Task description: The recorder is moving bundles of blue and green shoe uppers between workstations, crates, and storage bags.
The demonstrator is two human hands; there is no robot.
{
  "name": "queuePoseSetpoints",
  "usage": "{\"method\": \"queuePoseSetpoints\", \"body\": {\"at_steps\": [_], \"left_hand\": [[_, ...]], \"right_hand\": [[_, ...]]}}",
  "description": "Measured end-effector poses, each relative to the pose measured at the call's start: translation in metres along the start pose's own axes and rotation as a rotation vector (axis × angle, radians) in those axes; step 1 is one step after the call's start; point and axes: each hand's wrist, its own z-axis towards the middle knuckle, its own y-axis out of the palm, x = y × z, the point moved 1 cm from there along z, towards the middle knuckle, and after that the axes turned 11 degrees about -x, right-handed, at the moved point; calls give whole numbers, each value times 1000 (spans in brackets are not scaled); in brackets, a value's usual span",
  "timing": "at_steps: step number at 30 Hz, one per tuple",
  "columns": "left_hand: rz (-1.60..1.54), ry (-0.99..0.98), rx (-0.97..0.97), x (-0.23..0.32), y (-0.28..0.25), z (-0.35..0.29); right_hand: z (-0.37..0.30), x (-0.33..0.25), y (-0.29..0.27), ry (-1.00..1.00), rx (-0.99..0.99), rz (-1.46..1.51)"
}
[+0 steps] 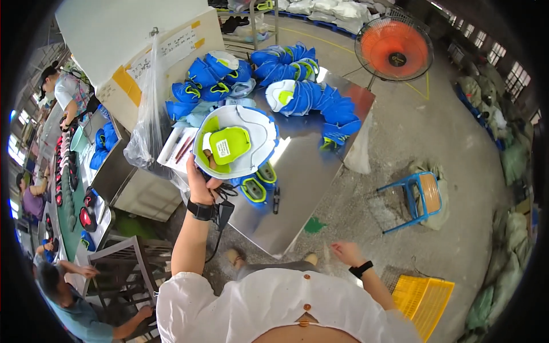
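Observation:
My left hand is raised over the near left part of the metal table. It grips a shoe upper, white on its turned-out face, with a lime green tongue and a small white label. The fingers reach under and into its green side. Just below lie blue uppers with green-rimmed openings, beside a small dark tool. Off the table's right side, my right hand hangs low, holding nothing, its fingers loosely bent and slightly apart. Rows of nested blue uppers cover the table's far part.
Papers with pens and a plastic bag are at the table's left. Beyond the far right corner stands an orange fan. A blue-framed stool and a yellow crate stand right. People work along a bench at left.

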Motion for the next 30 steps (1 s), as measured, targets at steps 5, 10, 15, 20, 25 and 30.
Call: {"method": "queuePoseSetpoints", "body": {"at_steps": [5, 10, 15, 20, 25, 30], "left_hand": [[110, -37, 35, -18, 47, 2], [547, 55, 275, -32, 50, 30], [700, 202, 321, -46, 20, 80], [983, 316, 156, -72, 21, 129], [1550, 426, 124, -83, 16, 209], [2136, 403, 142, -144, 22, 313]], "right_hand": [[-5, 51, -45, 67, 14, 249], [43, 59, -46, -60, -140, 6], [122, 24, -57, -336, 40, 101], [206, 53, -118, -51, 310, 323], [269, 87, -131, -70, 456, 261], [278, 109, -122, -125, 312, 206]]}}
